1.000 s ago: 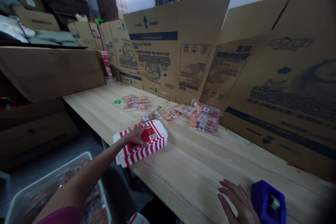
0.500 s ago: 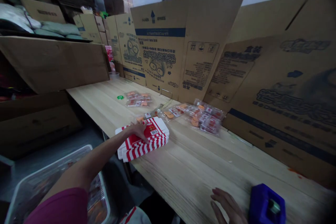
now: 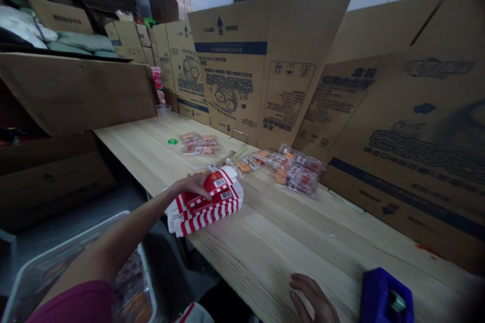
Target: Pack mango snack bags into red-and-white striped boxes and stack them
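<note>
A stack of flat red-and-white striped cartons (image 3: pixel 212 214) lies at the table's near edge. My left hand (image 3: pixel 195 185) is closed on the top flat carton (image 3: pixel 221 177), fingers over its far side and thumb on its printed face. That carton sits raised and shifted from the one below, whose barcode shows. Low in the view, over the near part of the table, my right hand (image 3: pixel 312 299) is open and holds nothing, its fingers curved and apart. A blue tape dispenser (image 3: pixel 384 295) stands to the right of it.
Clear packets with orange pieces (image 3: pixel 299 169) lie behind the stack, with another group (image 3: pixel 199 143) farther left. A green ring (image 3: pixel 172 142) lies near them. Tall cardboard sheets (image 3: pixel 242 70) line the table's back. A plastic bin (image 3: pixel 147 272) of packets stands below left.
My left hand has gone from lying spread on the stack to gripping the top carton, which has lifted and shifted. My right hand has moved a little left.
</note>
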### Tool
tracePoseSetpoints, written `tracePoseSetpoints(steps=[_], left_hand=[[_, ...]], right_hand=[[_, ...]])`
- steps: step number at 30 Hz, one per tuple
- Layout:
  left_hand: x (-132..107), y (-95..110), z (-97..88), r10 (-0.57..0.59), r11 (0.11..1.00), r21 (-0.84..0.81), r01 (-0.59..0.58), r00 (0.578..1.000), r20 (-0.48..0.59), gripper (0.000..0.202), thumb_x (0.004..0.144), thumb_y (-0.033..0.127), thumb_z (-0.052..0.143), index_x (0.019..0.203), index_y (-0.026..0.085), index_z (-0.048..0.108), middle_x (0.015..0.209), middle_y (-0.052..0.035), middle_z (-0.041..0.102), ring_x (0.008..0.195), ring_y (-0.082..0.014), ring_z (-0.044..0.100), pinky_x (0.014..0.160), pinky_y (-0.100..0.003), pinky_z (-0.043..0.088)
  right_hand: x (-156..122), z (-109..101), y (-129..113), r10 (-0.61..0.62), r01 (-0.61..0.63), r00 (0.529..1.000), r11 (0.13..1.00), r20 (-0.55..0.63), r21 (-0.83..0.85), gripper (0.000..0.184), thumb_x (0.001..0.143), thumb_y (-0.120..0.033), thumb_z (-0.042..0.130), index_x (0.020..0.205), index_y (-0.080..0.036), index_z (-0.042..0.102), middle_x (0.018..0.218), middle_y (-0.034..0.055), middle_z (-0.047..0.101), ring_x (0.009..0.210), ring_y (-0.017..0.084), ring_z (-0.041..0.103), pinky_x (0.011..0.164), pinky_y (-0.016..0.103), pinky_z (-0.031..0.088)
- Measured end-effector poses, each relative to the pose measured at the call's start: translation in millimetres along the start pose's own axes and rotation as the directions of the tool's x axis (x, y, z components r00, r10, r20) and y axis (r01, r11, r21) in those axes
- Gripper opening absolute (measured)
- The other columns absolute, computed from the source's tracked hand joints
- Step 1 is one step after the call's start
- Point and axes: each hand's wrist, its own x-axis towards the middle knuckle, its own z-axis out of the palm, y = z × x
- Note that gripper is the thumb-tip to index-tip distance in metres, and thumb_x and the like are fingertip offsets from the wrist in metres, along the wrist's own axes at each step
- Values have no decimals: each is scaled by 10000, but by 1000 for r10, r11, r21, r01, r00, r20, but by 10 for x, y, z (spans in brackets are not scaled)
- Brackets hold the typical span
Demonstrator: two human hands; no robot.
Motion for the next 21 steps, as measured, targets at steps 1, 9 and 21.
tracePoseSetpoints(steps=[1,9,21], left_hand=[[-76,37,-78,3,1000,7,-3,999,-40,1181,521,639,699,1468,184,159,1421,-229,427,1292,-427,405,1050,-615,271],[-980,1122,-164,295,943,-22,-333,862,-411,1277,480,573,744,1494,228,49,1421,-114,438,1300,-355,408,1067,-412,351],[-1010,1785,779,546,838,206,-506,772,-327,1276,405,493,751,1494,208,149,1507,-229,274,1387,-492,173,1102,-684,104]], right_hand=[[50,17,-37,45,-44,999,998,-4,54,177,861,-352,586,880,-233,716,958,97,720,900,236,705,771,302,601],[912,296,-865,304,-248,947,479,106,842,555,749,-494,707,1212,-224,567,1202,137,644,1092,301,628,916,468,527],[863,-494,-563,535,-292,841,575,-81,765,345,705,-340,719,941,-208,505,597,-53,554,519,124,523,489,220,396]])
